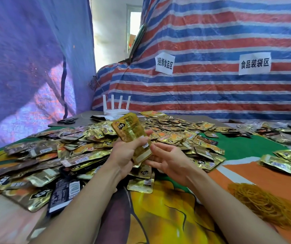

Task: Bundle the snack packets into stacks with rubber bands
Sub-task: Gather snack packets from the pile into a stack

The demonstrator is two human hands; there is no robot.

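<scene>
Lying nearest on the table (246,148), at right, is a tangle of rubber bands (268,208). Further in, the left hand (123,152) grips a stack of packets (132,136) by its lower half, upright, and the right hand (169,159) sits beside it, fingers slack. Light, slick foil probably slides, so clamp across the middle; loose packets (88,143) lie heaped beyond.

Left hand (127,152) grips an upright stack of gold snack packets (129,132). Right hand (170,162), palm up with relaxed fingers, touches the stack's lower end. Loose packets (81,148) lie heaped behind the hands on the printed tablecloth (167,217). A heap of rubber bands (268,208) lies at right. A white router (115,111) and scissors (67,121) sit beyond the packets, before a striped tarpaulin (211,37).
</scene>
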